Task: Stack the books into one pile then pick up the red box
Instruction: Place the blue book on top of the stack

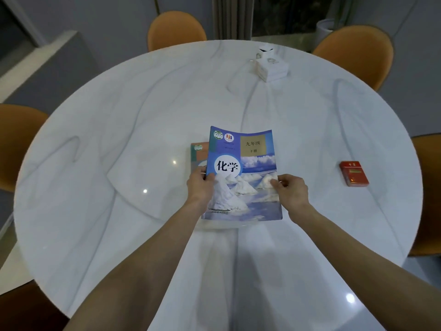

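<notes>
A blue book (pixel 248 163) with white mounds on its cover is held a little above the middle of the round white table (pixel 119 139). My left hand (pixel 200 187) grips its left edge and my right hand (pixel 290 189) grips its right edge. Under it lies another book (pixel 198 152) with an orange and green cover; only its top left corner shows. The red box (pixel 354 173) lies flat on the table to the right, well apart from both hands.
A small pile of white packets (pixel 270 65) stands at the far side of the table. Orange chairs (pixel 175 29) ring the table, with one at the far right (pixel 355 51) and one at the left (pixel 16 142).
</notes>
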A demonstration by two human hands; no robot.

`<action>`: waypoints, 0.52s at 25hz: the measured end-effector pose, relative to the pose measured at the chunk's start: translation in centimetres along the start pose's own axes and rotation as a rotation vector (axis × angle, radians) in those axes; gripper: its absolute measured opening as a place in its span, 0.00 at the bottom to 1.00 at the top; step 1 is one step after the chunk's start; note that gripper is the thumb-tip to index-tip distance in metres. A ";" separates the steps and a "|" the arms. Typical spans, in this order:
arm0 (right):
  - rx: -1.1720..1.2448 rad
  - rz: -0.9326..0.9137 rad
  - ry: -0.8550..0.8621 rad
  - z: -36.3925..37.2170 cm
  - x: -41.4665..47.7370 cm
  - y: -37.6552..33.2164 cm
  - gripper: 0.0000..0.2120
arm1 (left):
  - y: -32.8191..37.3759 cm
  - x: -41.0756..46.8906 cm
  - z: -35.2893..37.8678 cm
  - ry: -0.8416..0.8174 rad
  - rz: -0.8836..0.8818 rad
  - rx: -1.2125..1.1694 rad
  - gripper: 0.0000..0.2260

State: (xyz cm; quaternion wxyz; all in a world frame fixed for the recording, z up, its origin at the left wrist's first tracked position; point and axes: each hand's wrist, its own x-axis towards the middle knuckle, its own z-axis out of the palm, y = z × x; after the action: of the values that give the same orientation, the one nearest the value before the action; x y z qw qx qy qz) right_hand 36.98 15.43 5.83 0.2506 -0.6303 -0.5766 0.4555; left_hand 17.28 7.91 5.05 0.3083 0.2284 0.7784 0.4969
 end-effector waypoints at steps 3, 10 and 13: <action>-0.018 -0.012 -0.033 1.7 1.8 -1.0 0.14 | -0.1 1.3 -0.6 0.057 -0.031 -0.001 0.07; -0.134 -0.035 -0.114 5.4 5.4 -1.9 0.12 | -1.4 4.7 -1.0 0.128 -0.136 0.080 0.09; -0.198 -0.041 -0.133 6.4 6.1 -1.8 0.13 | -2.0 5.4 -1.0 0.129 -0.149 0.118 0.10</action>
State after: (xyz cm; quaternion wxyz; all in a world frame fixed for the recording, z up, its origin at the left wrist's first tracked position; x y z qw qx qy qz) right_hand 30.01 20.32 2.67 0.1576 -0.6084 -0.6470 0.4317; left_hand 12.67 10.07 2.20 0.2795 0.1553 0.8394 0.4394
